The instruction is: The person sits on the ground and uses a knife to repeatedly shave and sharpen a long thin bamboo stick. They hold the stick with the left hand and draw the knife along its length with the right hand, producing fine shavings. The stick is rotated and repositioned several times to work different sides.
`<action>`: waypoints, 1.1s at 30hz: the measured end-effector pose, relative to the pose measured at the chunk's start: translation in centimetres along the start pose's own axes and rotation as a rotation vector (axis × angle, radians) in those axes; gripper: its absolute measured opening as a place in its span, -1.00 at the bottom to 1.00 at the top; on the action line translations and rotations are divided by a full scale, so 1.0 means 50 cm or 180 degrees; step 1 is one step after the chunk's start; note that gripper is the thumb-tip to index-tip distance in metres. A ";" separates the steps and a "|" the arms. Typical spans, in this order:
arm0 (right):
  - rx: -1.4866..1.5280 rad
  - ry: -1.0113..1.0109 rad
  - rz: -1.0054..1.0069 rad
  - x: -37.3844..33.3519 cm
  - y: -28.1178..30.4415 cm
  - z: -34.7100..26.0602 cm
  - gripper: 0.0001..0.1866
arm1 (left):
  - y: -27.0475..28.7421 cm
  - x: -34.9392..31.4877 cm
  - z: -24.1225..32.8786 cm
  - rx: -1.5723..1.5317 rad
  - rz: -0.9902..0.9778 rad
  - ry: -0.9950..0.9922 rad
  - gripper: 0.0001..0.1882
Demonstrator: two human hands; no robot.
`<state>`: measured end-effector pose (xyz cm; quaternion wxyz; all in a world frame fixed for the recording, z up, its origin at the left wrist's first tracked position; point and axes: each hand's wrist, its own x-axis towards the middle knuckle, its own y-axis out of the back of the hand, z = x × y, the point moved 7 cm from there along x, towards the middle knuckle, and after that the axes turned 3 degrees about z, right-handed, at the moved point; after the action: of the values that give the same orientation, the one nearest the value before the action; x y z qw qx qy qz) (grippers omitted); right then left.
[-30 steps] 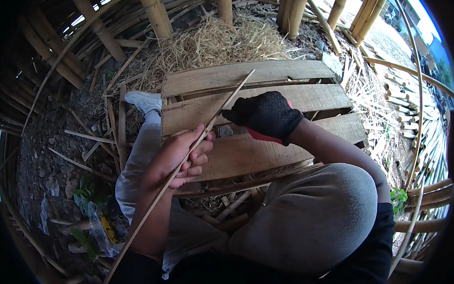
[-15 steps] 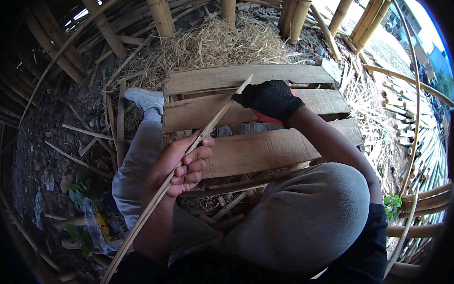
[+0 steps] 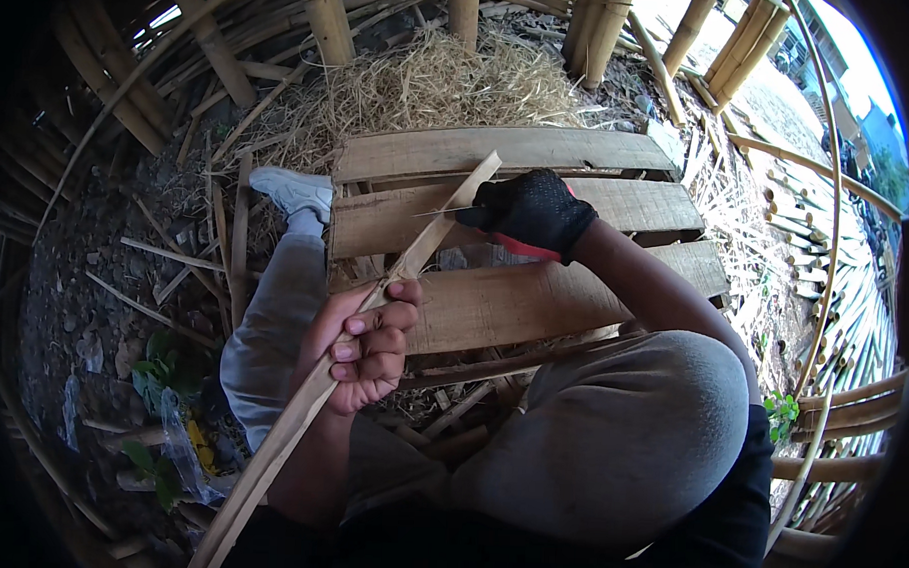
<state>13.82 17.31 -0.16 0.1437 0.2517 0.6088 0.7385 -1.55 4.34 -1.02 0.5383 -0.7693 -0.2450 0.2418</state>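
Note:
A long, pale bamboo strip (image 3: 287, 426) runs diagonally from the lower edge up over a slatted wooden bench (image 3: 534, 302). My bare left hand (image 3: 370, 343) is closed round it near its middle, and splintered fibres stick out just above the fist. In a black glove with red edging, my right hand (image 3: 537, 212) is closed beside the strip's upper end. A thin, light sliver or edge crosses the strip at its fingertips; whatever the glove grips is mostly hidden, and I cannot tell its kind.
Dry shavings (image 3: 451, 84) are heaped beyond the bench, near upright bamboo posts (image 3: 326, 19). Cut bamboo poles (image 3: 854, 308) lie stacked at the right. My bent knee (image 3: 650, 421) is close below the right forearm. Loose strips (image 3: 170, 254) litter the ground at left.
The bamboo strip has turned, so more of its flat face shows. My right hand has come slightly down and nearer to me along it. The left fist has barely moved.

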 end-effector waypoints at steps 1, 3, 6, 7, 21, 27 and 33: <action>-0.0036 -0.0002 -0.0110 0.007 0.013 -0.011 -0.61 | 0.000 0.000 0.006 -0.0046 -0.0009 -0.0017 -0.91; -0.0066 -0.0062 -0.0332 -0.003 0.044 -0.066 -0.60 | 0.002 -0.012 0.004 0.0098 -0.0040 0.0001 -0.89; 0.0035 -0.0006 -0.0057 0.003 0.020 -0.044 -0.70 | 0.004 -0.019 0.002 0.0087 0.0041 0.0013 -0.86; 0.0057 -0.0002 -0.0023 0.004 0.015 -0.033 -0.71 | 0.005 -0.019 0.005 0.0051 0.0076 -0.0009 -0.86; -0.0034 -0.0232 -0.0731 -0.002 0.040 -0.027 -0.64 | 0.008 -0.016 -0.010 0.0575 0.0245 0.0212 -0.83; -0.0168 -0.0415 -0.0614 -0.017 -0.003 0.049 -0.61 | 0.017 -0.018 -0.003 0.0239 0.0177 0.0150 -0.83; -0.0247 -0.1249 -0.0732 -0.002 -0.014 0.134 -0.49 | 0.011 -0.049 -0.004 0.0286 0.0364 0.0008 -0.84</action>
<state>17.51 22.97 0.02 0.3521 0.3138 0.5650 0.6770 -3.21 2.46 -1.23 0.5579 -0.7574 -0.1888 0.2820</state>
